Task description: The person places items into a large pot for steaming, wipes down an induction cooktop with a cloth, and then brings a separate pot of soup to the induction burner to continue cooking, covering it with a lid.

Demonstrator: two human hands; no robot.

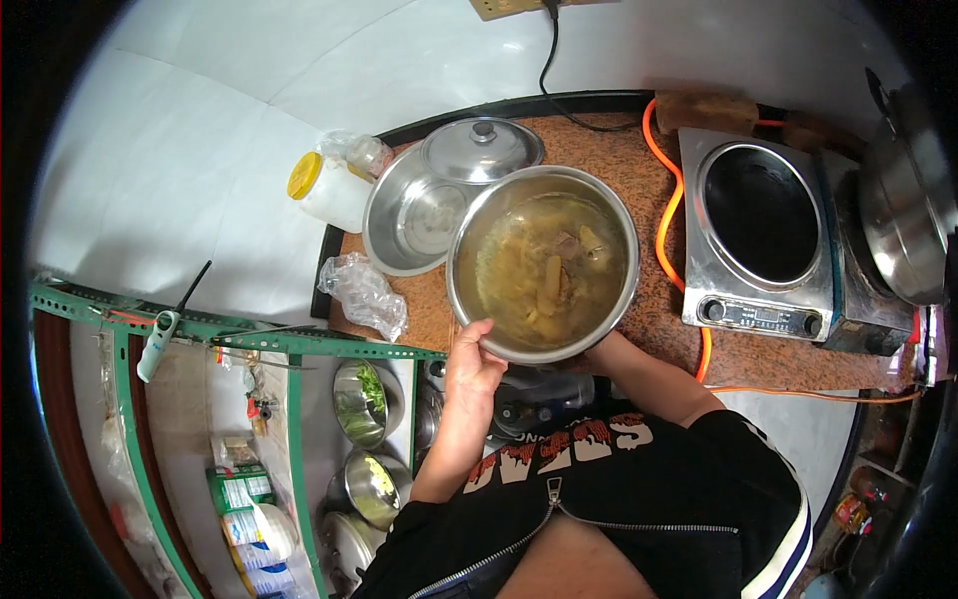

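A round stainless steel bowl (465,258) of yellowish broth with several chunks of food (554,281) in it is between my hands. My left hand (477,363) grips its near left side, thumb over the rim. On the near right side, my right hand (603,349) holds the bowl from beneath, its fingers hidden by the bowl. Partly behind the bowl's left edge stands an empty steel basin (415,217). A domed steel lid (483,153) with a dark knob rests across the basin's far rim.
To the right on the granite-look counter (651,322) sits an induction cooker (756,224), with an orange hose (668,217) beside it. A large steel pot (905,202) is farther right. Left are a plastic bag (367,292), a yellow-lidded jar (337,191) and green metal shelving (299,419).
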